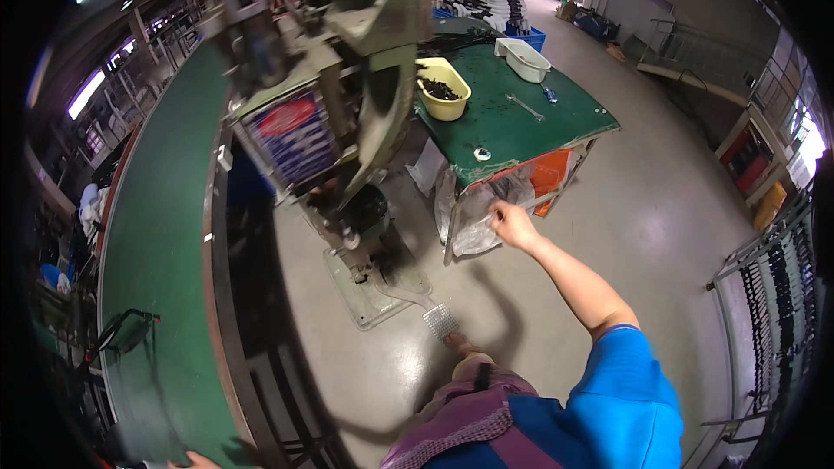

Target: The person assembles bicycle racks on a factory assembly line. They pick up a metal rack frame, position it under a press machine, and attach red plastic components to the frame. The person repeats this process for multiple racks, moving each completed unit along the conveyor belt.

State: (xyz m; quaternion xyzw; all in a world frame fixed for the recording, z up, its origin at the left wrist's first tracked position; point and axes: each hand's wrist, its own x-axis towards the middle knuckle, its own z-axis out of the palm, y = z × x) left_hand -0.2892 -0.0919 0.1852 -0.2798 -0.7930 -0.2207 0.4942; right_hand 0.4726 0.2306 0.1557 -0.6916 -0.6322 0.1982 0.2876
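Observation:
My right hand reaches forward over the floor, just short of the near edge of a green-topped table. Its fingers are curled together; whatever they hold, if anything, is too small to make out. Only a bit of my left hand shows at the bottom edge, over the long green conveyor belt, and its fingers are mostly cut off. A black bent frame lies on the belt farther along. Ahead of me stands a machine with a foot pedal, my foot beside the pedal.
On the table sit a yellow tub of small dark parts, a white tub, a wrench and a small white round item. Plastic bags and an orange crate are underneath. A rack of black parts stands at right.

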